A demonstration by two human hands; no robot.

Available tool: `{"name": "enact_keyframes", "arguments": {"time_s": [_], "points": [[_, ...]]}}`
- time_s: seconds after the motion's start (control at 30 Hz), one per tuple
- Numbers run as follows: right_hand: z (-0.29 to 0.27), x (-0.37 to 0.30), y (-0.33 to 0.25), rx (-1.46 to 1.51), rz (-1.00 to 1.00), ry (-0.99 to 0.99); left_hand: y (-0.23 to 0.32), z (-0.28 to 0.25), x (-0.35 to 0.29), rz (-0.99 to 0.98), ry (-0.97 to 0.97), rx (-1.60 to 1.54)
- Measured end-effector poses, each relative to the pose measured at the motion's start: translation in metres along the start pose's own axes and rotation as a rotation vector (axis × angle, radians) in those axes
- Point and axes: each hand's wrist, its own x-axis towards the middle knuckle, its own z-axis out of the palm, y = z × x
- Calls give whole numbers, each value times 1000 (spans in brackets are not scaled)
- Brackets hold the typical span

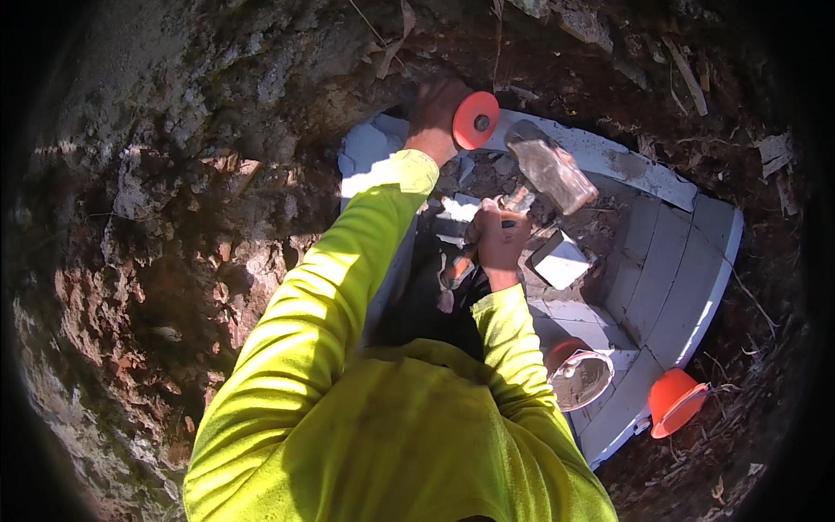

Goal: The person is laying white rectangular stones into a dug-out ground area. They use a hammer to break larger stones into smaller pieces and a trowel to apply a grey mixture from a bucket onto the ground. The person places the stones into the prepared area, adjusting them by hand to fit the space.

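At the far wall of the pit, my left hand (pixel 432 115) is closed around a chisel, whose round orange hand guard (pixel 476 120) faces up with the grey striking end in its middle. The chisel's blade is hidden below the hand. Closer to me, my right hand (pixel 503 246) grips the handle of a sledgehammer (pixel 550 169). The heavy, dusty steel head hangs to the right of the orange guard, apart from it. Grey rubble and a white-topped block (pixel 561 260) lie on the ground beneath the hammer.
A curved grey block wall (pixel 674 261) surrounds the work spot on the right. One orange bucket (pixel 580 376) stands inside it; another orange bucket (pixel 677 403) lies tilted outside. Rough earth and rock (pixel 174 252) rise on the left, with roots and sticks at the far side.
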Motion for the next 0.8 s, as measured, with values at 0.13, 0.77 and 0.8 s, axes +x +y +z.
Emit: {"name": "enact_keyframes", "arguments": {"time_s": [0.13, 0.77, 0.8], "points": [[-13, 6, 18, -318, 147, -230, -4, -25, -24, -622, -460, -36], [-46, -49, -124, 308, -429, 92, 33, -28, 10, 118, -159, 74], [-41, -49, -130, 344, -487, 110, 32, -28, 10, 110, -147, 57]]}}
